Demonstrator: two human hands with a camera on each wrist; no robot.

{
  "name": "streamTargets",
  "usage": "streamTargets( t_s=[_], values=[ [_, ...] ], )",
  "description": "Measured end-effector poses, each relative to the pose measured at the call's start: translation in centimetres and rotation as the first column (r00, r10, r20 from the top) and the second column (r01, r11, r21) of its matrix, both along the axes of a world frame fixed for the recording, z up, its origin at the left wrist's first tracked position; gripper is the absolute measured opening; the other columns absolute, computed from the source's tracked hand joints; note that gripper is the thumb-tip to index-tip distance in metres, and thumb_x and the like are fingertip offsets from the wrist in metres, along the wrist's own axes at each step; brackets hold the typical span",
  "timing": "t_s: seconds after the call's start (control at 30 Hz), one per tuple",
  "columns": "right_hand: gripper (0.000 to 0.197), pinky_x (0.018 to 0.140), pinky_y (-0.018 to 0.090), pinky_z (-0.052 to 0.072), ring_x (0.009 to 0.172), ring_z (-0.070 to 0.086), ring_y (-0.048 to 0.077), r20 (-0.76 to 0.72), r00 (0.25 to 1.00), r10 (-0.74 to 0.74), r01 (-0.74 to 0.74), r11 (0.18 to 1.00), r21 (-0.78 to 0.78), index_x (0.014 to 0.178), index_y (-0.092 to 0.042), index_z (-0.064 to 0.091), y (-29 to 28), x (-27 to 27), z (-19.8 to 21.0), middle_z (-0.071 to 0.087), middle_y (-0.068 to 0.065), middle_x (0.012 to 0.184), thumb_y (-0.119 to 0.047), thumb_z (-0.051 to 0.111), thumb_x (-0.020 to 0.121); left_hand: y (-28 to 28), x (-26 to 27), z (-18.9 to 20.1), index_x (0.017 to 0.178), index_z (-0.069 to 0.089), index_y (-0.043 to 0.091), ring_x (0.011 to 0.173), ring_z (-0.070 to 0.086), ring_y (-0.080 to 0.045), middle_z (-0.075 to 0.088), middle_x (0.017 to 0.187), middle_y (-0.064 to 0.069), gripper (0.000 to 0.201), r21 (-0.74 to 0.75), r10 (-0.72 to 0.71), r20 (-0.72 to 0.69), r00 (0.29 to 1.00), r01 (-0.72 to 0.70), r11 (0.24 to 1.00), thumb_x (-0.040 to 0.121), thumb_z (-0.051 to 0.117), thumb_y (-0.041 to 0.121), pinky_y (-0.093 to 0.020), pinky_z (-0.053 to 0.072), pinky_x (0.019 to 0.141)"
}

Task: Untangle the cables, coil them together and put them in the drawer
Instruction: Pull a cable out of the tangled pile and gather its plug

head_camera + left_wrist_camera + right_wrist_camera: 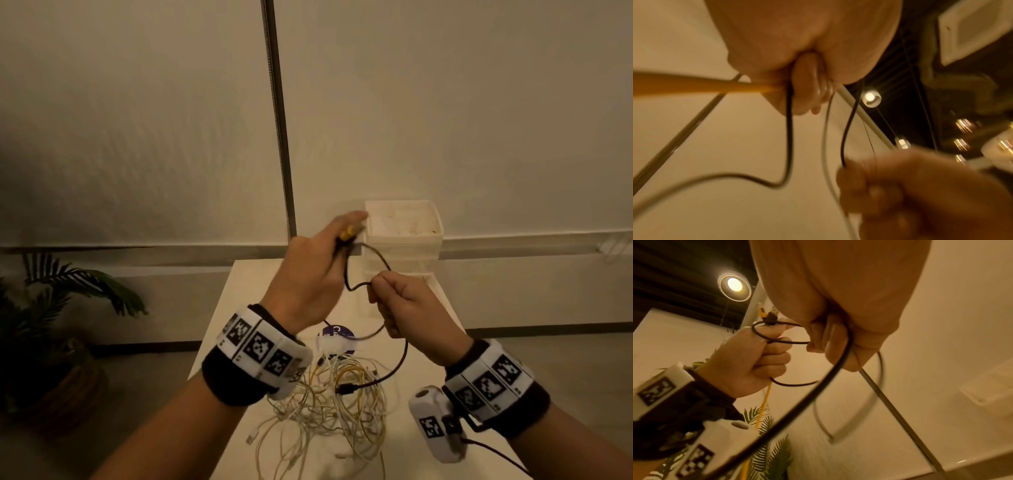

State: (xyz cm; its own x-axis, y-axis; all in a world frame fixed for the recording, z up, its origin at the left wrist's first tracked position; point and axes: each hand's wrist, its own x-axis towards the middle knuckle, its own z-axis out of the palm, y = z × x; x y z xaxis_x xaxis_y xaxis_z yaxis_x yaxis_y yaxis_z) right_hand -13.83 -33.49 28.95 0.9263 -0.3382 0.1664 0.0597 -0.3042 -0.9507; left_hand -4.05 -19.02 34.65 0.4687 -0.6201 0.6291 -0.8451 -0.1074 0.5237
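My left hand [310,274] is fisted around a yellow cable [764,400] and the black cable [376,262], plug ends poking out by my thumb. My right hand [409,310] pinches the black cable's loop (its loose plug dangles low) above the tangled pile [335,401] on the table [239,308], with the white drawer unit [404,233] just behind.

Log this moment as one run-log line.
left hand: grips thin black cable and yellow cable | right hand: grips black cable | pale tangled cable pile: on table

One black cable [400,359]; one drawer unit [404,236]; two hands.
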Motion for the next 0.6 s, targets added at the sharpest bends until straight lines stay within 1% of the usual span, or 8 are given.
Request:
streamTargets(
  t_s=[0.07,0.1,0.17,0.23,0.3,0.37,0.43,0.6],
  values=[
    [0.034,0.047,0.025,0.029,0.041,0.032,0.006,-0.024,0.998,-0.064,0.061,0.992,-0.109,0.071,-0.011,0.056,-1.0,-0.4,-0.2,0.038,-0.011,0.045,-0.019,0.042,0.101,1.3,1.0,0.9,0.127,0.060,0.021,0.056,0.053,-0.010,0.055,0.063,0.007,0.031,-0.060,0.026,0.004,1.000,-0.026,0.998,0.100,0.045,0.016,-0.016,0.041,0.055],
    [0.034,0.050,0.025,0.030,0.040,0.034,0.004,-0.035,0.994,-0.106,0.097,0.976,-0.196,0.070,-0.013,0.056,-1.5,-0.6,-0.2,0.040,-0.012,0.044,-0.020,0.043,0.101,1.9,1.5,1.2,0.125,0.062,0.021,0.061,0.056,-0.009,0.061,0.068,0.009,0.030,-0.027,0.026,0.018,1.000,-0.025,0.999,0.100,0.045,0.017,-0.019,0.045,0.059],
    [0.034,0.054,0.025,0.031,0.041,0.041,0.004,-0.026,0.985,-0.170,0.154,0.941,-0.300,0.069,-0.015,0.057,-2.1,-0.6,-0.2,0.044,-0.012,0.046,-0.020,0.044,0.100,2.5,1.5,1.3,0.127,0.060,0.025,0.086,0.068,-0.015,0.074,0.099,0.004,0.031,0.132,-0.007,0.066,0.998,-0.002,0.991,0.100,0.046,0.020,-0.034,0.054,0.079],
    [0.034,0.054,0.026,0.032,0.041,0.041,0.003,-0.007,0.986,-0.169,0.158,0.938,-0.308,0.069,-0.015,0.057,-1.6,-0.4,0.3,0.043,-0.010,0.047,-0.019,0.044,0.100,1.8,0.4,0.3,0.128,0.057,0.029,0.092,0.068,-0.021,0.074,0.108,-0.002,0.032,0.311,-0.035,0.093,0.995,0.004,0.950,0.099,0.046,0.023,-0.039,0.054,0.082],
    [0.033,0.050,0.028,0.032,0.040,0.036,0.004,-0.010,0.993,-0.114,0.108,0.965,-0.240,0.072,-0.011,0.058,-0.3,-0.1,1.0,0.042,-0.011,0.046,-0.018,0.043,0.101,0.6,-0.9,-1.2,0.125,0.056,0.031,0.082,0.063,-0.024,0.073,0.099,-0.003,0.029,0.416,-0.035,0.073,0.997,0.001,0.910,0.100,0.044,0.025,-0.042,0.052,0.075],
    [0.032,0.045,0.027,0.025,0.041,0.029,0.010,-0.025,0.999,-0.041,0.039,0.998,-0.050,0.078,-0.004,0.056,0.8,-0.1,1.6,0.037,-0.011,0.047,-0.016,0.039,0.102,-0.1,-1.5,-2.4,0.111,0.055,0.029,0.080,0.061,-0.029,0.070,0.092,-0.004,0.021,0.425,0.006,0.057,0.998,-0.030,0.905,0.097,0.040,0.026,-0.046,0.051,0.071],
    [0.033,0.046,0.028,0.016,0.043,0.020,0.011,-0.030,0.999,0.029,-0.024,0.989,0.143,0.082,-0.002,0.057,1.5,-0.5,2.4,0.031,-0.005,0.050,-0.021,0.038,0.103,0.1,-1.2,-2.4,0.093,0.052,0.026,0.073,0.060,-0.031,0.068,0.083,-0.006,0.013,0.365,0.072,0.029,0.997,-0.077,0.928,0.095,0.039,0.025,-0.046,0.051,0.066],
    [0.033,0.046,0.032,0.012,0.045,0.017,0.014,0.024,0.992,0.127,-0.129,0.961,0.243,0.085,-0.003,0.059,1.1,-2.6,2.1,0.030,0.005,0.055,-0.029,0.044,0.098,2.4,1.8,0.0,0.082,0.051,0.018,0.057,0.049,-0.021,0.056,0.067,-0.003,0.018,0.177,0.300,-0.022,0.954,-0.291,0.940,0.099,0.044,0.018,-0.032,0.036,0.050]
  ],
)
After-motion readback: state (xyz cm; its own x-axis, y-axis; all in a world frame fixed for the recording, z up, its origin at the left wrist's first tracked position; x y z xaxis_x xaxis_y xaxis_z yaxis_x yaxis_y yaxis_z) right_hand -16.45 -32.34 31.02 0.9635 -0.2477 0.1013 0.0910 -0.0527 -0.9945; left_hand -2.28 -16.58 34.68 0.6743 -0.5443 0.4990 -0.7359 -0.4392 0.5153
